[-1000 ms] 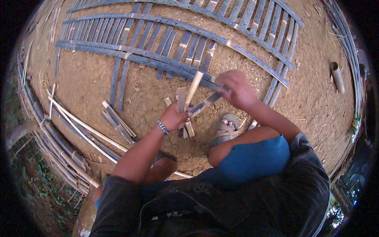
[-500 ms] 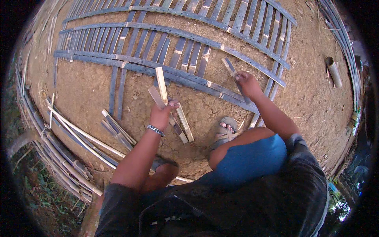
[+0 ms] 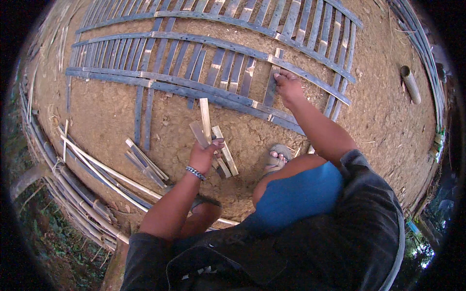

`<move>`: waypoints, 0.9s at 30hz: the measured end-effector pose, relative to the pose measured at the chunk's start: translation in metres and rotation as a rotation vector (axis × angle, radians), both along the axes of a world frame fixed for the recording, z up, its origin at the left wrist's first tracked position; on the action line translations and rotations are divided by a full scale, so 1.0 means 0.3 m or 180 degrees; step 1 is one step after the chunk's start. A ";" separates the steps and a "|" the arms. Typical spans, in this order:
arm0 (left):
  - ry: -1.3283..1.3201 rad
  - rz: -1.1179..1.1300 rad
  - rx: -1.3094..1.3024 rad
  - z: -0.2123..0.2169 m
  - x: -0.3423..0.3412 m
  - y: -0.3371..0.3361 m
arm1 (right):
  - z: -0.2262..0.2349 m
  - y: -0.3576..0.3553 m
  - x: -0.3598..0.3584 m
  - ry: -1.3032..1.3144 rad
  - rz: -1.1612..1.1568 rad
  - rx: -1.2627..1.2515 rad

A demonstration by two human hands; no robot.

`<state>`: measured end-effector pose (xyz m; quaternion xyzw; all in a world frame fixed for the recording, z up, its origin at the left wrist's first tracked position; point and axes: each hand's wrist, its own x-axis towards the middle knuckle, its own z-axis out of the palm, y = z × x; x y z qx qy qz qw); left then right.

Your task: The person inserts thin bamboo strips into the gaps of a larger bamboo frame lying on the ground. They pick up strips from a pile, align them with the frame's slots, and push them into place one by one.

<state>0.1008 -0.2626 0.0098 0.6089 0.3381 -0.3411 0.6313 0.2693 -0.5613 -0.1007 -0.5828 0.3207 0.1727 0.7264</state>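
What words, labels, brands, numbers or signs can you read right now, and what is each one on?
None can be read.
Slatted frame, strip at the right hand, pieces in the left hand: no lettering visible.
Pale marks on the dark shirt: too small to read.

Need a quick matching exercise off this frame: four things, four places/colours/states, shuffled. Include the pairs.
Things:
1. Left grip
2. Right grip
3. Bamboo tube
4. Shorts

Places, colours, states:
A. Lying on the soil, far right
B. Touching one slat at the lattice
C. Blue
D. Holding several short strips

Pairs: 1-D, 2-B, 3-A, 4-C
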 end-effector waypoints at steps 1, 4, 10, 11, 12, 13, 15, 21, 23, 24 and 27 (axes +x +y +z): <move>0.0078 -0.0081 0.0043 0.020 0.015 -0.002 | 0.005 0.018 0.004 0.0040 -0.0077 -0.0145; -0.0052 0.0042 0.0017 0.024 0.016 -0.012 | 0.003 0.047 0.019 0.0047 -0.0249 -0.0552; -0.0218 0.0141 -0.0115 0.001 0.005 -0.019 | -0.052 0.060 0.025 0.0018 -0.0359 -0.1227; -0.0222 0.0143 -0.0131 -0.001 0.003 -0.019 | -0.051 0.050 0.014 0.0108 -0.0251 -0.1314; -0.0177 0.0131 -0.0121 -0.008 -0.006 -0.011 | -0.051 0.055 0.004 0.0194 -0.0125 -0.1392; -0.0135 0.0114 -0.0110 -0.016 -0.013 -0.002 | -0.021 0.065 -0.005 0.0277 0.0006 -0.1442; -0.0091 0.0143 -0.0110 -0.024 -0.025 0.006 | 0.041 0.064 -0.034 0.0449 0.0259 -0.1559; -0.0150 0.0150 -0.0080 -0.039 -0.057 0.034 | 0.099 0.058 -0.063 0.0289 0.1399 -0.2680; -0.0167 0.0176 -0.0054 -0.029 -0.061 0.037 | 0.122 0.067 -0.052 0.0084 0.1472 -0.2830; -0.0183 0.0198 -0.0039 -0.029 -0.065 0.038 | 0.134 0.075 -0.045 -0.0026 0.1505 -0.2902; -0.0219 0.0263 -0.0036 -0.024 -0.071 0.038 | 0.170 0.115 -0.038 -0.0062 0.1767 -0.3285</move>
